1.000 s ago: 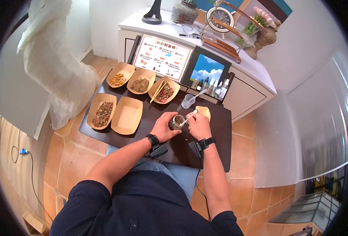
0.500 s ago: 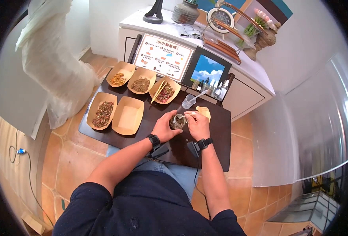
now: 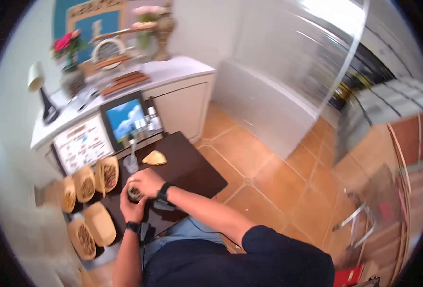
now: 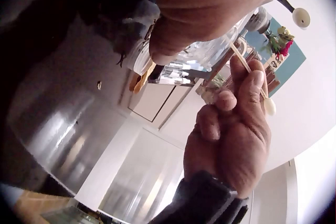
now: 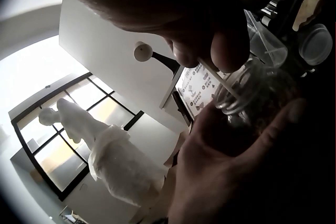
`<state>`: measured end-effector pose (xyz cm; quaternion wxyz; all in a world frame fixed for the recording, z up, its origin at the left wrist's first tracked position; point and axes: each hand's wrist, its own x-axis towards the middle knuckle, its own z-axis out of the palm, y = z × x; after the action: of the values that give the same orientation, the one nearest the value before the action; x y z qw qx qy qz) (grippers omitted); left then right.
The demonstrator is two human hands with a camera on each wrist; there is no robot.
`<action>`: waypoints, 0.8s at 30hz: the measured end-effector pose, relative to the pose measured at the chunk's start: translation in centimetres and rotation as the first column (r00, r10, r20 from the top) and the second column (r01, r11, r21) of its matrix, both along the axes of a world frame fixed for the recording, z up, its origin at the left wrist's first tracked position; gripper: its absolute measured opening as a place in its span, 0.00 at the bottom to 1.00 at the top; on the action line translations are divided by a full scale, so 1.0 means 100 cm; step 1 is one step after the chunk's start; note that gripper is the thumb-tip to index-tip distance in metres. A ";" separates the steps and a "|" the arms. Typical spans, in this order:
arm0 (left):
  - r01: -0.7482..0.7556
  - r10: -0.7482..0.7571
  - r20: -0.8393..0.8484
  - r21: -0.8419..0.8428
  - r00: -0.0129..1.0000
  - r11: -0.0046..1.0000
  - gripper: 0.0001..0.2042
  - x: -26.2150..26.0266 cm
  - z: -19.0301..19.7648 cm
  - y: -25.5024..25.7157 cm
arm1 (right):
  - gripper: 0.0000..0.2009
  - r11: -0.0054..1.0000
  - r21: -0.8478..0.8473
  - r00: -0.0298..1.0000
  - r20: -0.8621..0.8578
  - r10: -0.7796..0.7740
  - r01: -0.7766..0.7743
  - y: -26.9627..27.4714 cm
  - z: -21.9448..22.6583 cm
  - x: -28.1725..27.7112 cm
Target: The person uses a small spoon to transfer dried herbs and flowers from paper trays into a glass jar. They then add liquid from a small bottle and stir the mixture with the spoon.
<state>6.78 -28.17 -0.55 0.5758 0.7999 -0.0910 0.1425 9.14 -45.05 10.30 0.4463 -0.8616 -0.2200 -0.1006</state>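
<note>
On the dark table, my left hand [image 3: 131, 210] grips a small glass jar [image 5: 247, 85] that has dark crumbly material inside. Close over its mouth, my right hand [image 4: 228, 129] pinches a thin, pale small spoon [image 4: 270, 106] between thumb and fingertips. The spoon's rounded white end sticks up past the fingers, while its stick end [image 5: 220, 79] reaches into the jar's mouth. In the head view the right hand covers most of the spoon. Beyond the hands stand a clear plastic cup [image 3: 131, 165] with a white stirrer in it and a folded yellowish piece [image 3: 154, 158].
Left of the hands are paper trays, several with dried plant bits [image 3: 83, 239] and one bare tray [image 3: 100, 224]. Yellow sticks [image 3: 100, 177] lie across one. A clear lid [image 5: 316, 44] rests on the table. Small bottles [image 3: 147, 123] and an instruction sheet [image 3: 82, 146] stand behind.
The head view has swung right, so the table and hands now appear farther left and turned. Both hands stay together at the jar, the right hand still pinching the spoon over it.
</note>
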 end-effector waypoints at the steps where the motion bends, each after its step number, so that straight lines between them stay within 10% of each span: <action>1: 0.034 -0.034 -0.001 0.034 0.999 0.999 0.42 0.001 0.003 0.003 | 0.13 0.999 0.011 0.999 -0.025 -0.043 0.044 -0.005 0.007 -0.005; 15: 0.046 -0.047 0.037 0.013 0.998 0.999 0.43 0.007 -0.010 0.006 | 0.10 0.995 -0.088 0.998 -0.010 -0.055 0.053 0.012 -0.027 -0.002; 17: 0.037 -0.036 -0.013 0.029 0.999 0.999 0.41 -0.001 0.008 0.003 | 0.13 0.938 -0.305 0.986 0.090 -0.140 0.162 0.009 -0.028 0.004; 23: 0.041 -0.041 -0.004 0.000 0.999 0.999 0.41 -0.005 0.008 0.008 | 0.10 0.985 -0.075 0.948 -0.270 -0.169 0.155 0.010 0.018 -0.016; 24: 0.048 -0.048 0.004 -0.033 0.999 0.998 0.41 -0.006 0.006 0.008 | 0.09 0.977 -0.178 0.992 0.052 -0.114 0.122 0.006 0.012 -0.012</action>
<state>6.19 -27.35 0.01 0.5919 0.7877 -0.1089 0.1312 7.96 -44.43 11.54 0.3550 -0.9077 -0.1859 -0.1243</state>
